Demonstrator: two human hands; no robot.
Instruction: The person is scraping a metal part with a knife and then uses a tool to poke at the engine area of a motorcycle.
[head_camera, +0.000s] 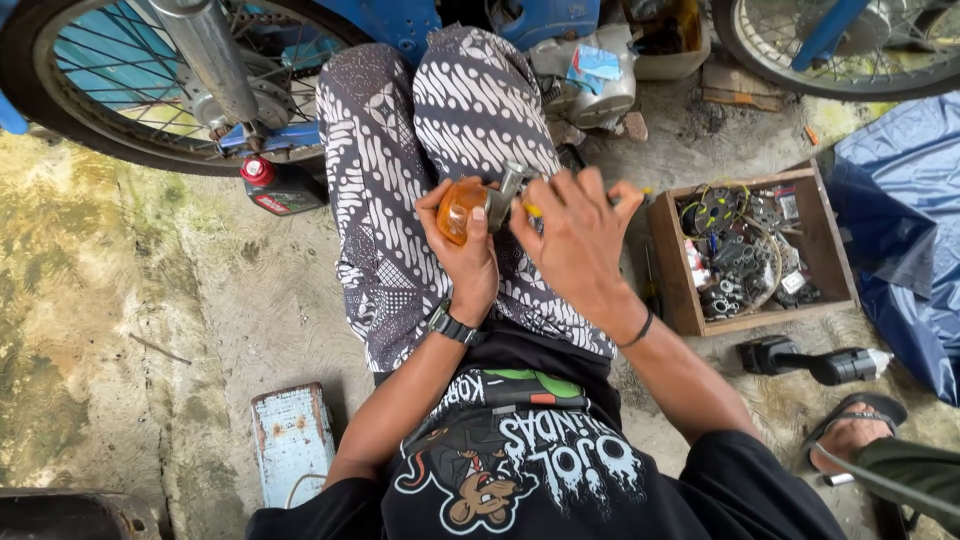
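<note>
left hand (462, 262): was wrapped around an orange lens (458, 207), looked like a small turn-signal unit, thumb and fingers closed on it, held up over the lap

orange lens: sat right in the left grip, above the patterned trousers (400, 170), just ahead of the chest

metal stem (508, 190): grey piece stuck out of the lens toward the right and a bit up, so the long axis ran roughly left-to-right, from one hand to the other

right hand (575, 240): fingers curled down at the stem end, touching or pinching it. A bit of yellow (533, 211) peeked out under the fingers; couldn't tell if it was a tool handle or a wire. Grip was closed, but exactly on what was hidden by the knuckles

which hand was nearer: left had the body of the part, right was at the stem tip, the two hands nearly touching

around them: wooden box (668, 262) of small parts sat on the floor to the right, a black handlebar switch piece (810, 362) just below it, oil bottle (280, 186) with a red cap to the left by the rear wheel (60, 110), small rusty metal stool (292, 440) near the left elbow
</note>
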